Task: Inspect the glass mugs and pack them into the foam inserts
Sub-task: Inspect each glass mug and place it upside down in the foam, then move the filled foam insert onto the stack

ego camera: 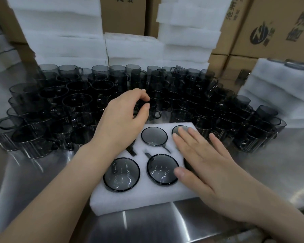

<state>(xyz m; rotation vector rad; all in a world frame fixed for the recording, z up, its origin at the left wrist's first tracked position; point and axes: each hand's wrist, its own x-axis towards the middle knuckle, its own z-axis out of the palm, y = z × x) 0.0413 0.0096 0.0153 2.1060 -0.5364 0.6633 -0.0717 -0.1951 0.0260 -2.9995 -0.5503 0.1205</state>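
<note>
A white foam insert (140, 195) lies on the steel table in front of me, with several smoky glass mugs sunk into its round holes, among them a front-left mug (121, 174), a front-middle mug (162, 170) and a back-middle mug (154, 136). My right hand (203, 165) lies flat with straight fingers over the insert's right side, covering the holes there. My left hand (123, 116) hovers over the insert's back-left corner, fingers curled above a loose mug (152, 111) just behind the foam. Whether the fingers touch that mug I cannot tell.
Many loose dark glass mugs (77, 102) crowd the table in an arc behind and beside the insert. Stacks of white foam sheets (133, 48) and cardboard boxes (274, 27) stand at the back. More foam (277, 92) is piled at the right.
</note>
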